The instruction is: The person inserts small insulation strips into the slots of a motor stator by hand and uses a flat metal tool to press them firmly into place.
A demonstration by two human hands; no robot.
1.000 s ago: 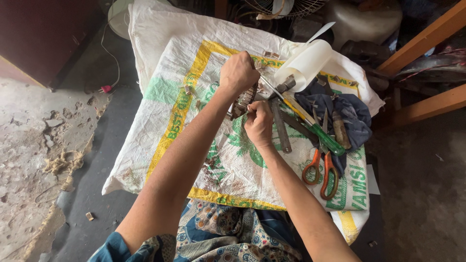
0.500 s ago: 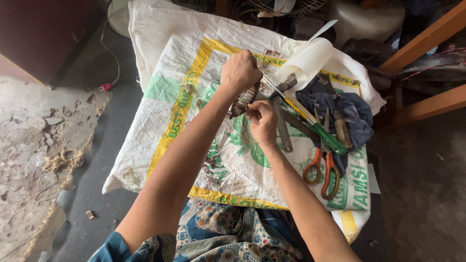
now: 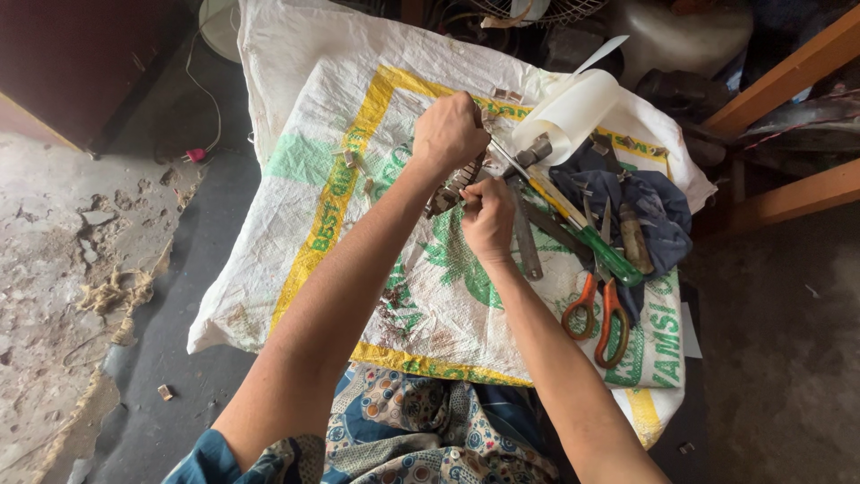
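Metal part (image 3: pixel 451 186) — a ribbed, greyish piece — sits between my two hands near the middle of the woven sack (image 3: pixel 296 260) spread over the work surface. My left hand (image 3: pixel 448 133) is fisted around its upper end; my right hand (image 3: pixel 488 215) is curled tight at its lower end, fingers pinching it. Most of the piece is hidden under both fists, so I cannot tell its full shape.

For room, the sack's left half is bare cloth out to its edge, where it drops to a dark floor. To the right it is crowded: tools lie touching one another on a blue cloth (image 3: pixel 658 211) close to the right edge, with wooden rails (image 3: pixel 788 67) just beyond.

Counting what I can: one pair of orange-handled scissors (image 3: pixel 598 309), one green-handled screwdriver (image 3: pixel 598 244), one roll of pale sheet (image 3: pixel 573 106), one flat file-like bar (image 3: pixel 527 240) just beside my right hand, and a few small metal clips (image 3: pixel 507 93) near the top border — too small to count surely. Further tools on the blue cloth overlap and are hard to separate. A fan at the top is cut off by the frame.
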